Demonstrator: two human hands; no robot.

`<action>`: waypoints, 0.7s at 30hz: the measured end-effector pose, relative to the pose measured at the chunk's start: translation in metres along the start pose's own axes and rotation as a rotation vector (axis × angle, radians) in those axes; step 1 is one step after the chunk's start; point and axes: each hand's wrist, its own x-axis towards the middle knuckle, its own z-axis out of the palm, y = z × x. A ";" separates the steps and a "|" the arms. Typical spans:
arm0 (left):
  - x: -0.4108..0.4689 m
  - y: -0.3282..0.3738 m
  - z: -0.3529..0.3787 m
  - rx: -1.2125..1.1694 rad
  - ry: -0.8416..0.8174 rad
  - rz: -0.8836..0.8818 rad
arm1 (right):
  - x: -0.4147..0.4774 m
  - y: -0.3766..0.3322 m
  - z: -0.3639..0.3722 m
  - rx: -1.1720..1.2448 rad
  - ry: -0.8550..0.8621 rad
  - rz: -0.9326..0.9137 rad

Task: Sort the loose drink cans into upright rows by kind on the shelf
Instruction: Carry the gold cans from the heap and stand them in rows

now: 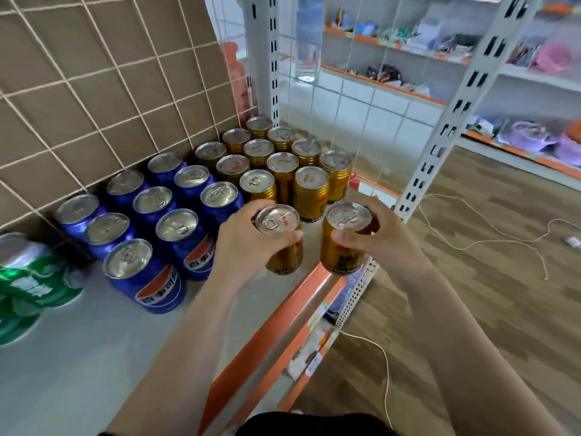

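Leftmost, green cans [28,287] lie tipped on shelf [78,357], blue cans [147,275] upright in rows beside. Left hand [242,247] grips a gold can [279,240], right hand [380,237] grips another gold can [342,243], both upright, just in front of gold rows [283,165], near orange edge [276,325].

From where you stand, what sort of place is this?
Most likely a small shop. Blue cans and gold cans stand in rows on a metal shelf with an orange price strip along its edge, and more racks of small goods line the back.
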 end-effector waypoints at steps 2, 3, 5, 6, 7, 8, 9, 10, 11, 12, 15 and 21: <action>0.011 0.000 0.006 0.018 0.003 -0.010 | 0.020 -0.003 -0.004 -0.041 -0.047 -0.035; 0.016 0.000 0.010 0.029 0.018 -0.021 | 0.030 -0.004 -0.005 -0.065 -0.072 -0.052; 0.022 0.000 0.017 0.061 0.065 -0.051 | 0.048 -0.003 -0.010 -0.117 -0.133 -0.072; 0.024 0.001 0.022 0.081 0.083 -0.060 | 0.056 -0.004 -0.012 -0.139 -0.165 -0.077; 0.027 0.002 0.026 0.103 0.095 -0.066 | 0.063 -0.005 -0.015 -0.160 -0.198 -0.084; 0.029 0.004 0.030 0.128 0.108 -0.076 | 0.070 -0.005 -0.018 -0.171 -0.233 -0.096; 0.031 0.006 0.035 0.145 0.127 -0.096 | 0.076 -0.007 -0.021 -0.168 -0.270 -0.110; 0.033 0.009 0.038 0.154 0.150 -0.122 | 0.081 -0.009 -0.025 -0.158 -0.304 -0.123; 0.036 0.011 0.042 0.159 0.175 -0.147 | 0.087 -0.010 -0.029 -0.144 -0.336 -0.138; 0.037 0.014 0.047 0.169 0.194 -0.172 | 0.093 -0.012 -0.034 -0.136 -0.368 -0.154; 0.039 0.024 0.060 0.213 0.247 -0.285 | 0.108 -0.014 -0.047 -0.147 -0.445 -0.185; 0.038 0.038 0.072 0.290 0.347 -0.402 | 0.126 -0.017 -0.062 -0.145 -0.543 -0.226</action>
